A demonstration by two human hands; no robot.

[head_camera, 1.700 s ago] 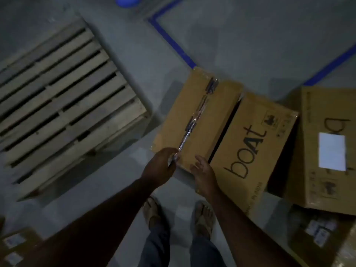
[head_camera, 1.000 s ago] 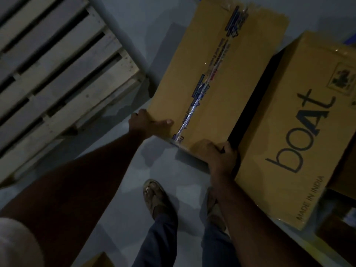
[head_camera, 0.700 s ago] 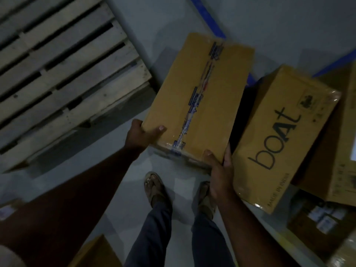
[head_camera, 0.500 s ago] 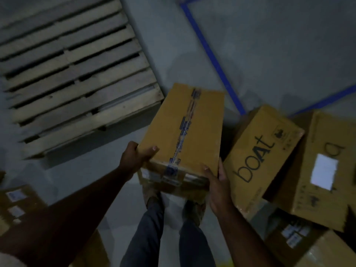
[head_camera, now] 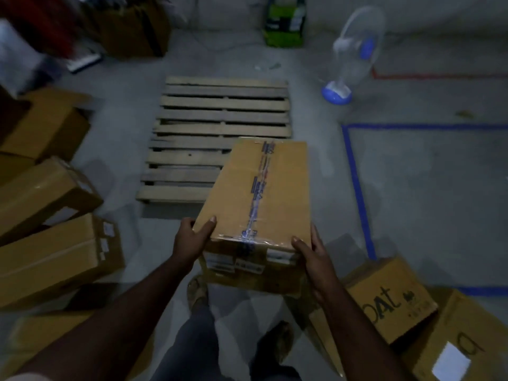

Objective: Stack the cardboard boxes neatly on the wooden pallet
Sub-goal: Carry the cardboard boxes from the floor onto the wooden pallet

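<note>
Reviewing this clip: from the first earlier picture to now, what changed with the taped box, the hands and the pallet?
The taped box left the floor beside the "boat" box; the left hand and right hand, which first only touched its near edge, took hold of its near corners and now carry it toward the wooden pallet, now straight ahead. The pallet still bears no boxes, and the "boat" box stays on the floor.

Dim, bluish indoor light with soft shadows on the floor. Motion blur smears the left edge and upper corners. Wide-angle distortion bends lines near the borders.
</note>
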